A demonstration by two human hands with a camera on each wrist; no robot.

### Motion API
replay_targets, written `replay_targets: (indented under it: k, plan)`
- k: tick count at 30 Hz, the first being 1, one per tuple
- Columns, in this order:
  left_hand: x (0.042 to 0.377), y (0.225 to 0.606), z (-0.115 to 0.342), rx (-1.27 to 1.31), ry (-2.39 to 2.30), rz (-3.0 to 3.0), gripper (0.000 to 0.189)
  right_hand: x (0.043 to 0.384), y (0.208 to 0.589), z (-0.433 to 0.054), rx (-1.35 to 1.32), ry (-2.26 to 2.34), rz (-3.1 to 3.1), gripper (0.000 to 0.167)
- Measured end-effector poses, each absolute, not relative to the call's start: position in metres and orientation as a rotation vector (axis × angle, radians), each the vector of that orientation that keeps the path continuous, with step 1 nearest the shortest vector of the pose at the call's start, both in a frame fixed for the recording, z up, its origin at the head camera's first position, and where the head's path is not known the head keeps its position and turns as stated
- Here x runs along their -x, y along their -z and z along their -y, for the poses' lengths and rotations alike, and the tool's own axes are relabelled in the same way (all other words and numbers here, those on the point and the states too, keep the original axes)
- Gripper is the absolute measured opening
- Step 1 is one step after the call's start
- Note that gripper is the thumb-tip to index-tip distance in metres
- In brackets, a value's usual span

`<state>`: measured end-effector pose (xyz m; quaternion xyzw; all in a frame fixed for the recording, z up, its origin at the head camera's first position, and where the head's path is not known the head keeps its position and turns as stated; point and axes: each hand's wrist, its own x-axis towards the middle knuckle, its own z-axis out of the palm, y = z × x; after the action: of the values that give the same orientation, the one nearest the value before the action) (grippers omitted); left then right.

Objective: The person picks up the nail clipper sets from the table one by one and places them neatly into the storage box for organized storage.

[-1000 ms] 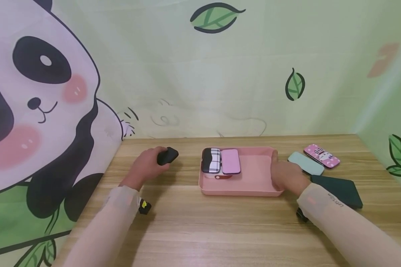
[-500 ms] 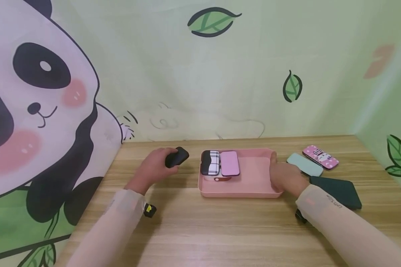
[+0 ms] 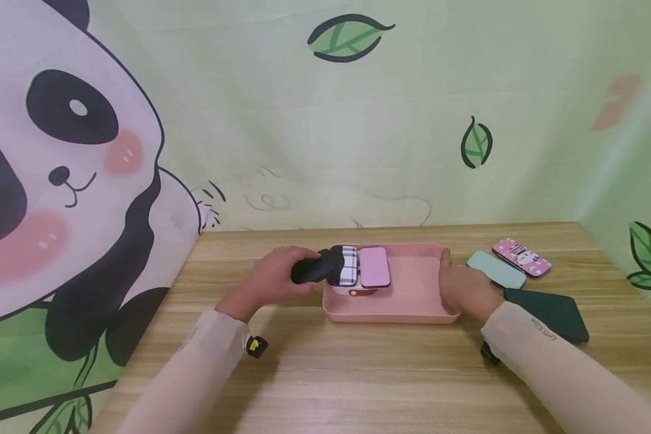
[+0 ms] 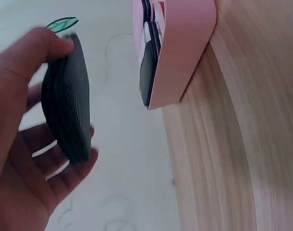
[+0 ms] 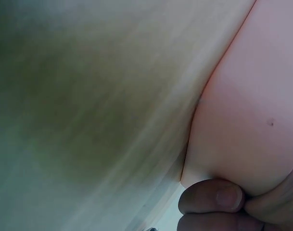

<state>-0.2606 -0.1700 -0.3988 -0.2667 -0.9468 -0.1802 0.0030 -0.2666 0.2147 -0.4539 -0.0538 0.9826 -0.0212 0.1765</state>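
Observation:
In the head view my left hand (image 3: 273,274) holds a small black ribbed case (image 3: 306,271) between thumb and fingers, raised at the left end of a pink tray (image 3: 390,317). The left wrist view shows the black case (image 4: 69,103) edge-on, apart from the tray wall. In the tray's left part lie a black-and-white plaid case (image 3: 349,265) and a pink case (image 3: 375,267), on top of a white item with a brown strap (image 3: 360,292). My right hand (image 3: 463,286) grips the tray's right wall, its fingers (image 5: 211,197) curled at the pink side.
Right of the tray lie a mint case (image 3: 496,269), a pink patterned case (image 3: 522,257) and a dark green flat case (image 3: 548,313), partly behind my right sleeve. The wooden table (image 3: 358,374) meets a panda-printed backdrop (image 3: 401,150) along its far edge.
My left hand has carried the black case rightward, from beside the tray to its left end, where it overlaps the plaid case in the head view. My right hand stays on the tray.

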Motion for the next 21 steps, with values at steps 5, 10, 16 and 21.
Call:
replay_targets:
  k: [5,10,16,21]
  plan:
    - [0.258,0.399,0.162,0.954,0.571,2.982,0.053,0.268,0.456,-0.216,0.159,0.066,-2.788,0.085]
    - [0.254,0.4,0.15,1.04,0.523,2.963,0.053,0.268,0.457,-0.217,0.16,0.056,-2.788,0.086]
    - [0.252,0.404,0.135,1.099,0.491,2.999,0.059,0.265,0.452,-0.216,0.176,0.068,-2.796,0.085]
    - [0.253,0.414,0.125,1.204,0.488,2.964,0.062,0.264,0.451,-0.215,0.181,0.071,-2.799,0.086]
